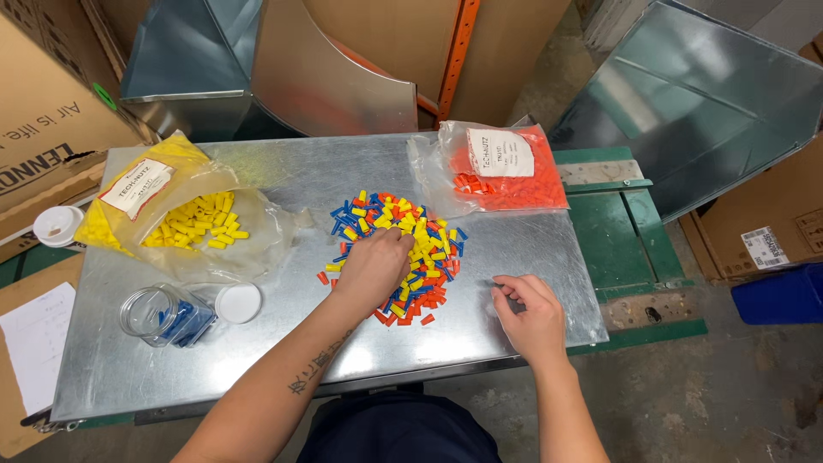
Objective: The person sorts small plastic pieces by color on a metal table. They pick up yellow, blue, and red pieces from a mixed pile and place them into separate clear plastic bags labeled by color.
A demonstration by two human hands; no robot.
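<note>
Head view: left hand (370,267) curled, fingers down in the mixed connector pile (399,254); right hand (529,310) loosely curled, empty, on sheet (257,360)

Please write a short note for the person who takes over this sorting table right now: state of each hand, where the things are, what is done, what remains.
Left hand: fingers curled down into the mixed pile of connectors (yellow, orange, blue) at the centre of the metal sheet.
Right hand: resting on the sheet right of the pile; whether it holds anything, I cannot tell.
Done: some yellow pieces in the yellow bag at left, orange ones in the orange bag at upper right, blue ones in the clear jar lying on its side, its white lid beside it.
Left: most of the pile is still mixed.
</note>
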